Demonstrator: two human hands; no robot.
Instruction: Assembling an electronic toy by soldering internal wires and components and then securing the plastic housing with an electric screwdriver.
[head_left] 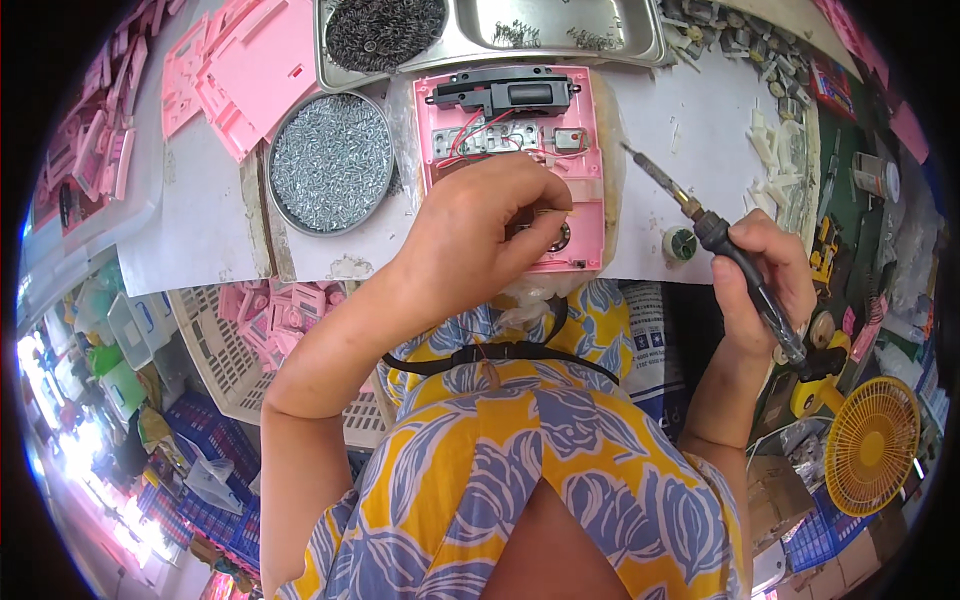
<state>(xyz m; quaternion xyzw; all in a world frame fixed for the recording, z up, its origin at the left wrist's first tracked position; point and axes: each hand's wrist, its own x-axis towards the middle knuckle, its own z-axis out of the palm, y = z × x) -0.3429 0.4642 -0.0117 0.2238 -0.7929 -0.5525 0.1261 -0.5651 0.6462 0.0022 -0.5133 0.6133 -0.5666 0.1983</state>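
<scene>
A pink plastic housing lies in front of me. It holds a black plastic mechanism, metal contact plates and thin red wires. My left hand rests over its lower part, thumb and fingers pinched together beside a dark round part. Whatever sits between those fingertips is hidden or too small to name. Gripped in my right hand is a soldering iron with a black handle and brass collar. Its tip points up and left, apart from the housing.
A round tray of small silver screws stands left of the housing. Behind it is a metal tray with dark springs. A small spool stands near the soldering iron. Pink parts lie at left, a basket below, a yellow fan at right.
</scene>
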